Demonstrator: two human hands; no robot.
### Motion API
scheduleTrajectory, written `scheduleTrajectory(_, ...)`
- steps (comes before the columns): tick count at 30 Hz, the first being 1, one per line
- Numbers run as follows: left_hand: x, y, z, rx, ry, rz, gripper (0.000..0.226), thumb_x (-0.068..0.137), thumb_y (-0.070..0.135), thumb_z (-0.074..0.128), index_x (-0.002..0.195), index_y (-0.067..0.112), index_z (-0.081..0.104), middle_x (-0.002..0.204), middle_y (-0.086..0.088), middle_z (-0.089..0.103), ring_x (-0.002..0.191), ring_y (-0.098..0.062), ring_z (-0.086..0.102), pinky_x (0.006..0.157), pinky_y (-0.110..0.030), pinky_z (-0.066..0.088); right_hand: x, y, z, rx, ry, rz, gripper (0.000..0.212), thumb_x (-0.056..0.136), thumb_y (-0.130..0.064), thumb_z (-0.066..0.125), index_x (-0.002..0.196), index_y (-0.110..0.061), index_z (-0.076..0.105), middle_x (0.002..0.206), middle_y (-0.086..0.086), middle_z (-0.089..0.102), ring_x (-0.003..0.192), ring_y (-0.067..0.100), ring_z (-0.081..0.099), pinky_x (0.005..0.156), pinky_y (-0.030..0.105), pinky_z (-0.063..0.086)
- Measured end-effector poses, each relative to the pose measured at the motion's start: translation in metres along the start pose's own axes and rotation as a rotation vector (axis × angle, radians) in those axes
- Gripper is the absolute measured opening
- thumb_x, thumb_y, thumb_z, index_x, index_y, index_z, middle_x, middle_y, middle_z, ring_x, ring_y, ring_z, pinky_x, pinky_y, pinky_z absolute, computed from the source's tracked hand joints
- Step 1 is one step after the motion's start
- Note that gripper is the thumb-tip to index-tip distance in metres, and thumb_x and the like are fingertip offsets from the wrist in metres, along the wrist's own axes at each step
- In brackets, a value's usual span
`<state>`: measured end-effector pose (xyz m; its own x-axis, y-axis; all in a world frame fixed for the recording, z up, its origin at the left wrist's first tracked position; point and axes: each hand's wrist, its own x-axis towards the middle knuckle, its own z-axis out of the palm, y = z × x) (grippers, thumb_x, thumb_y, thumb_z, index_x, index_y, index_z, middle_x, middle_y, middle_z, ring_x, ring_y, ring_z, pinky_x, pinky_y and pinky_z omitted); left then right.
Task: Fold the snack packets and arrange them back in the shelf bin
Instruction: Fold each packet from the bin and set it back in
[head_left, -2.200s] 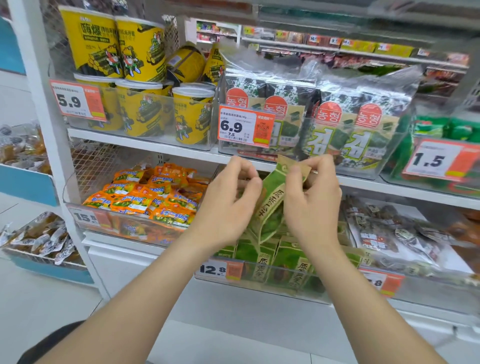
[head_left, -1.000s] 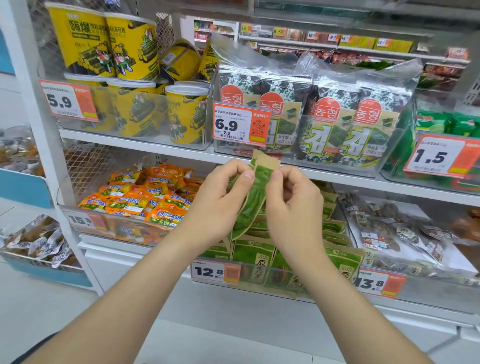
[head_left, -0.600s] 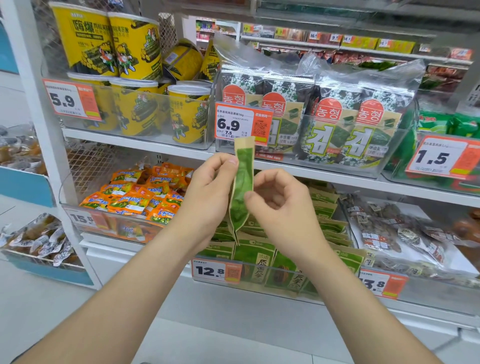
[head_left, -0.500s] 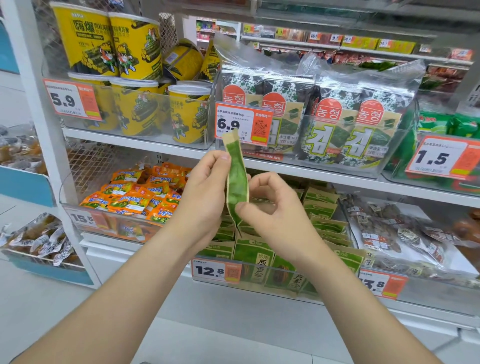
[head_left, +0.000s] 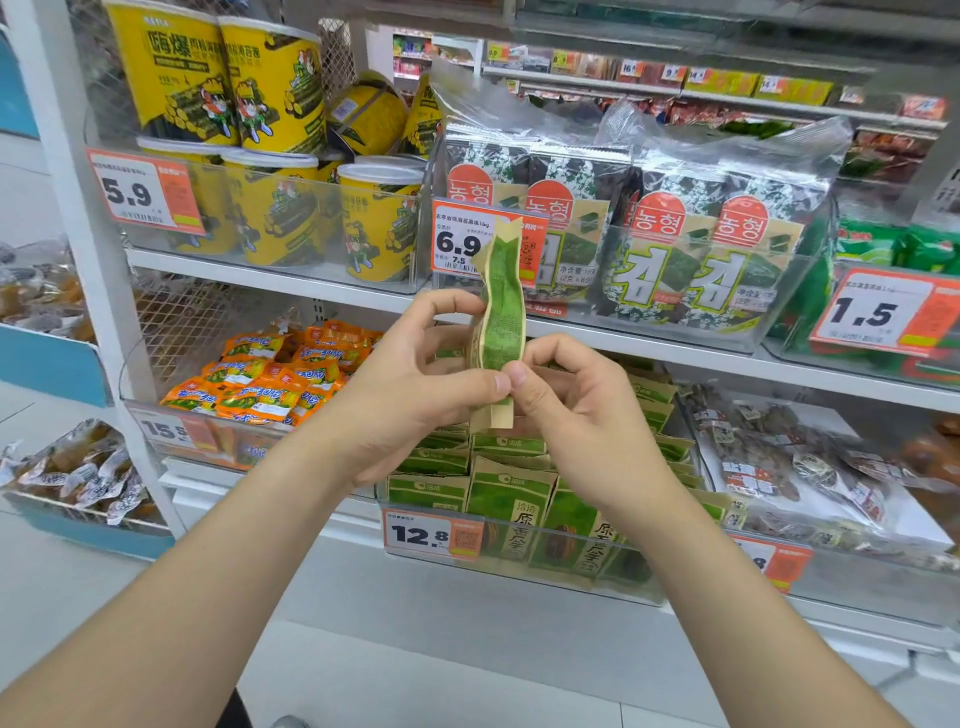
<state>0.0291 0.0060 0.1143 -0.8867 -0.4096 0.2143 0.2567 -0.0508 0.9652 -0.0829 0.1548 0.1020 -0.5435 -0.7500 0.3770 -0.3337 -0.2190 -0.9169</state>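
I hold one green-and-tan snack packet (head_left: 501, 322) up in front of the shelves, above the clear bin (head_left: 545, 574) it belongs to. It is creased into a narrow strip and stands almost upright, its long axis running top to bottom. The tan top end points up across the 6.9 price tag (head_left: 457, 244), and the bottom end points down at the bin. My left hand (head_left: 415, 384) and right hand (head_left: 576, 410) both pinch its lower part, fingers curled, thumb tips meeting. In the bin, green packets (head_left: 511, 499) stand in rows behind the 12.8 price tag (head_left: 423, 535).
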Motion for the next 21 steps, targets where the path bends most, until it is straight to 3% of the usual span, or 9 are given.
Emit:
scheduleTrajectory(2, -0.001, 0.0, -0.004, 0.003, 0.003, -0.012, 0.07, 0.077, 0.001, 0.081, 0.14, 0.018, 0.058, 0.132, -0.014, 0.07, 0.106, -0.036, 0.072, 0.102, -0.074, 0.048, 0.0, 0.0, -0.002, 0.012, 0.029, 0.018, 0.008, 0.107, -0.011, 0.06, 0.1, -0.007, 0.061, 0.089, 0.018, 0.078, 0.083, 0.039, 0.077, 0.079, 0.052, 0.066)
scheduleTrajectory(5, 0.0, 0.0, -0.009, 0.012, -0.003, -0.01, 0.07, 0.077, -0.002, 0.088, 0.139, 0.019, 0.064, 0.133, -0.014, 0.07, 0.107, -0.036, 0.074, 0.093, -0.06, 0.06, 0.002, 0.001, -0.006, 0.017, 0.046, 0.008, 0.008, 0.106, -0.011, 0.062, 0.098, -0.009, 0.064, 0.094, 0.025, 0.077, 0.088, 0.049, 0.074, 0.085, 0.065, 0.061)
scheduleTrajectory(7, 0.0, -0.001, -0.011, -0.005, -0.013, -0.008, 0.069, 0.078, -0.001, 0.088, 0.139, 0.019, 0.064, 0.133, -0.014, 0.07, 0.107, -0.035, 0.075, 0.089, -0.051, 0.063, 0.003, 0.001, -0.009, 0.015, 0.041, -0.003, 0.008, 0.105, -0.009, 0.062, 0.098, -0.007, 0.065, 0.096, 0.022, 0.078, 0.087, 0.04, 0.076, 0.086, 0.062, 0.062)
scheduleTrajectory(11, 0.001, -0.003, -0.011, -0.046, -0.016, -0.019, 0.067, 0.079, -0.001, 0.085, 0.139, 0.019, 0.064, 0.134, -0.015, 0.07, 0.113, -0.038, 0.074, 0.091, -0.053, 0.063, 0.002, -0.001, -0.01, -0.012, 0.015, 0.029, 0.009, 0.106, -0.011, 0.06, 0.099, -0.009, 0.064, 0.093, 0.014, 0.079, 0.082, 0.025, 0.076, 0.072, 0.045, 0.066)
scheduleTrajectory(13, 0.002, -0.004, -0.01, -0.101, -0.004, -0.021, 0.059, 0.084, 0.005, 0.083, 0.138, 0.017, 0.061, 0.13, -0.016, 0.071, 0.113, -0.034, 0.074, 0.089, -0.05, 0.063, 0.001, -0.003, -0.015, -0.054, -0.046, 0.06, 0.01, 0.108, -0.014, 0.058, 0.102, -0.005, 0.062, 0.092, 0.009, 0.079, 0.083, 0.026, 0.077, 0.069, 0.048, 0.066)
scheduleTrajectory(17, 0.009, -0.008, -0.006, -0.167, 0.183, -0.007, 0.033, 0.103, 0.009, 0.065, 0.131, 0.018, 0.053, 0.102, -0.008, 0.078, 0.092, -0.022, 0.074, 0.076, -0.041, 0.062, -0.001, -0.004, -0.019, -0.088, -0.194, 0.171, 0.017, 0.107, -0.015, 0.059, 0.104, 0.002, 0.059, 0.09, 0.012, 0.08, 0.083, 0.032, 0.08, 0.074, 0.055, 0.065)
scheduleTrajectory(21, 0.013, -0.016, -0.009, -0.027, 0.33, 0.01, 0.048, 0.095, 0.007, 0.076, 0.136, 0.017, 0.051, 0.102, -0.004, 0.081, 0.094, -0.024, 0.078, 0.081, -0.049, 0.062, -0.001, -0.005, -0.011, -0.013, -0.025, 0.214, 0.022, 0.105, -0.03, 0.063, 0.119, -0.015, 0.07, 0.093, 0.012, 0.081, 0.083, 0.031, 0.08, 0.074, 0.042, 0.065)
